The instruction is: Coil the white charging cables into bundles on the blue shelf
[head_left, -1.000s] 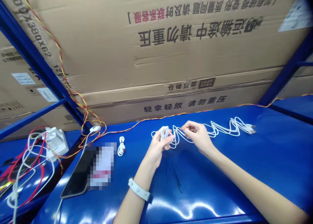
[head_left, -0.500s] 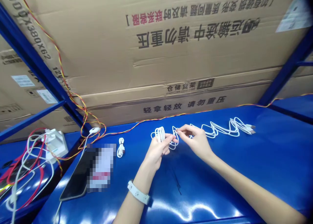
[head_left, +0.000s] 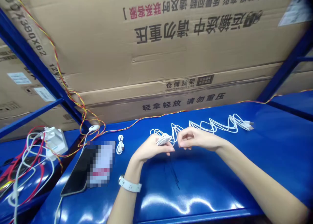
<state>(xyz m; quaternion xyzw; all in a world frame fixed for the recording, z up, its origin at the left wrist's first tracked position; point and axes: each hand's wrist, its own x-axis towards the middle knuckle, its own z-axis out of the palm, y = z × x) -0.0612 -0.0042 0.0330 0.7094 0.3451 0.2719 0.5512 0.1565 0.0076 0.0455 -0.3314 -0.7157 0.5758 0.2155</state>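
My left hand [head_left: 151, 148] is closed around a small coil of white cable [head_left: 163, 138], held just above the blue shelf surface [head_left: 220, 171]. My right hand [head_left: 193, 139] is closed too, pinching the same white cable right next to the coil. The rest of that cable [head_left: 215, 125] trails in loose loops to the right, ending in plugs [head_left: 248, 124]. A white watch sits on my left wrist [head_left: 129, 184].
A bundled white cable [head_left: 120, 144] lies left of my hands. A dark phone [head_left: 80, 171] on a cable lies further left. A white charger [head_left: 55, 142] with red and white wires sits at the far left. Cardboard boxes [head_left: 158, 54] stand behind. Thin black ties [head_left: 174, 178] lie near the front.
My left hand turned the coil flatter and lower. My right hand came in closer to the left one, taking more of the cable toward the coil.
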